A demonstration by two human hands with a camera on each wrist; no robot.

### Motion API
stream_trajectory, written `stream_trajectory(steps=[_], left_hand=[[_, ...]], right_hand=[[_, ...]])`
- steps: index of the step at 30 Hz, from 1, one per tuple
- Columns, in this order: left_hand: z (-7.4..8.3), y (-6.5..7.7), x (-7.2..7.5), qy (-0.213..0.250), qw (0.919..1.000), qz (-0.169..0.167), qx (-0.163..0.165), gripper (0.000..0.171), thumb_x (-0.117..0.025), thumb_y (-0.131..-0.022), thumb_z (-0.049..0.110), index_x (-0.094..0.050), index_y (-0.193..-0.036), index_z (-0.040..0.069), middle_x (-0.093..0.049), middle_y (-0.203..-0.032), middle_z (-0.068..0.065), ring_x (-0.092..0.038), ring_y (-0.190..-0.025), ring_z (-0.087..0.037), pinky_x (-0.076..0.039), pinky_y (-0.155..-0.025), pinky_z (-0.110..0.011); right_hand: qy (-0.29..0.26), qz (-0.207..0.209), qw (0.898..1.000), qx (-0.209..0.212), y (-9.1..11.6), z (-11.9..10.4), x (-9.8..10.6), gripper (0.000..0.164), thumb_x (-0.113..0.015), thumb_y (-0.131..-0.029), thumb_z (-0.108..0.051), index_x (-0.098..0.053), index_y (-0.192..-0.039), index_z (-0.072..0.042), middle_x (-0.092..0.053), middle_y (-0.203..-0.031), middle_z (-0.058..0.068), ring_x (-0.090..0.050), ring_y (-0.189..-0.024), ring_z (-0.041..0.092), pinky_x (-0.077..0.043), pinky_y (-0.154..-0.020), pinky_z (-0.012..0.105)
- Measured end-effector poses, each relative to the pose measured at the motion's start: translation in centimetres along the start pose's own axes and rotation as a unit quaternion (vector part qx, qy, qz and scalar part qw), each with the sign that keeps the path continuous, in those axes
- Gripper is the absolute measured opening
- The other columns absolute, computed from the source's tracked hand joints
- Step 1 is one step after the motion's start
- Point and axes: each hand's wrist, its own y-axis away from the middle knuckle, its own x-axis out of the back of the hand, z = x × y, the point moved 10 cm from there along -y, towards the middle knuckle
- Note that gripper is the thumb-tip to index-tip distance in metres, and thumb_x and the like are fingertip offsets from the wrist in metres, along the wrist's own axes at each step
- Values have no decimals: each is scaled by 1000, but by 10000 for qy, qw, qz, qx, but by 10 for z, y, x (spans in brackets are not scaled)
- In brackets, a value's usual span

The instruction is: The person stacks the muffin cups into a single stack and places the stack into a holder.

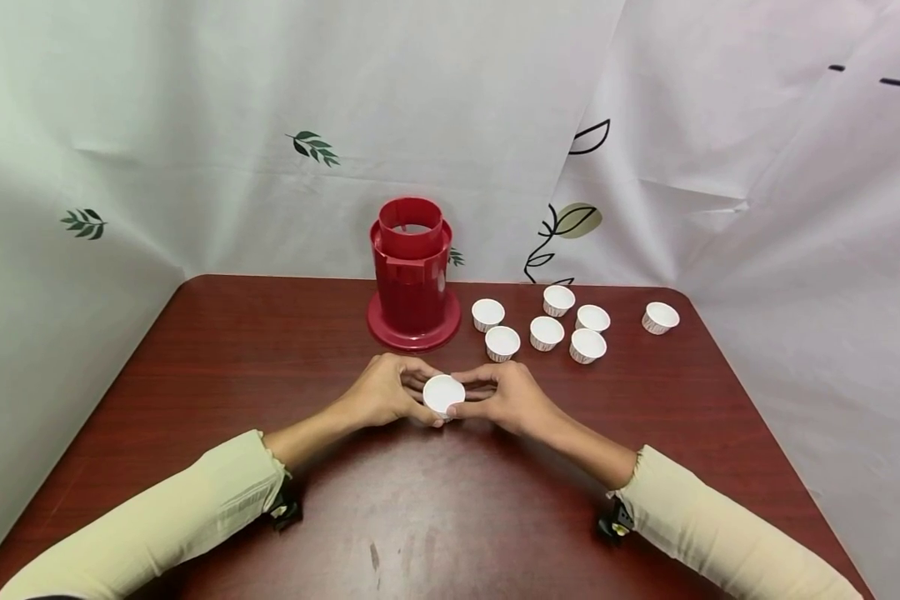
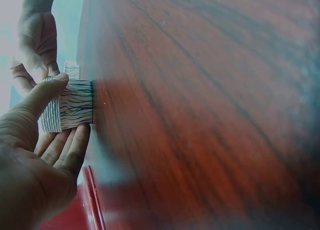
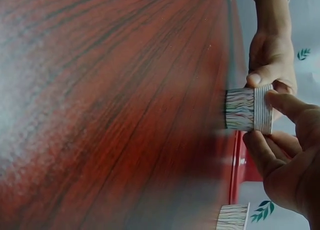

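Note:
Near the middle of the table, a stack of nested white paper baking cups [image 1: 443, 393] stands upright between both hands. Its several ribbed rims and the patterned side of the lowest cup [image 2: 76, 104] show in the left wrist view. My left hand [image 1: 384, 392] holds the stack from the left, thumb at the near side and fingers behind. From the right, my right hand [image 1: 516, 400] grips the same stack, its thumb at the rims. The base of the stack [image 3: 239, 108] is right at the tabletop in the right wrist view.
Behind the hands stands a red cylindrical container [image 1: 411, 292] with a wide round base and an open ring on top. Several single paper cups [image 1: 547, 332] sit to its right, and one paper cup [image 1: 660, 317] stands apart near the right edge. A pale curtain [image 1: 450, 100] hangs behind the table.

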Motion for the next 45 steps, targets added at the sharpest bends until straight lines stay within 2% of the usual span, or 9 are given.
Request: stream_trajectory(steps=[8, 20, 27, 32, 38, 45], left_hand=[[0, 1, 2, -50, 10000, 24, -44, 57, -107, -71, 7, -84, -123, 6, -87, -117, -12, -87, -102, -23, -73, -89, -32], [2, 3, 2, -113, 9999, 16, -72, 56, -107, -72, 9, -84, -124, 8, -87, -118, -11, -87, -104, -23, -73, -89, -31], [3, 3, 1, -77, 9999, 27, -111, 57, -107, -73, 7, -84, -126, 6, -87, -118, -13, -87, -104, -24, -73, -89, -31], [2, 4, 0, -133, 9997, 51, -198, 60, -105, -77, 7, -81, -132, 1, -86, -119, -16, -86, -106, -24, -72, -90, -30], [2, 6, 3, -193, 9993, 174, -272, 70, -104, -79, 6, -74, -142, -5, -84, -126, -21, -85, -113, -28, -71, -94, -29], [0, 10, 6, -42, 9991, 285, -296, 75, -104, -79, 7, -72, -146, -2, -82, -133, -21, -84, -114, -31, -72, -96, -33]], right_hand=[[-119, 28, 9999, 76, 1, -2, -1, 48, -96, -91, -13, -80, -134, 2, -83, -128, 21, -83, -117, 36, -70, -93, 27], [153, 84, 9998, 88, 1, -1, 1, 50, -98, -89, -16, -82, -135, -5, -86, -126, 13, -85, -113, 25, -70, -93, 25], [197, 106, 9996, 184, 3, -2, 3, 51, -98, -89, -18, -81, -136, -4, -85, -127, 14, -85, -113, 26, -71, -94, 28], [471, 255, 9984, 161, 6, -1, 13, 49, -98, -90, -23, -83, -133, -6, -85, -127, 14, -86, -110, 27, -72, -94, 30], [771, 441, 9958, 229, 8, -2, 29, 47, -96, -93, -24, -82, -132, -1, -86, -122, 15, -87, -106, 28, -72, -93, 33], [948, 927, 9911, -66, 9, 7, 56, 46, -95, -92, -24, -83, -130, -1, -87, -117, 15, -86, -102, 23, -72, -92, 31]])
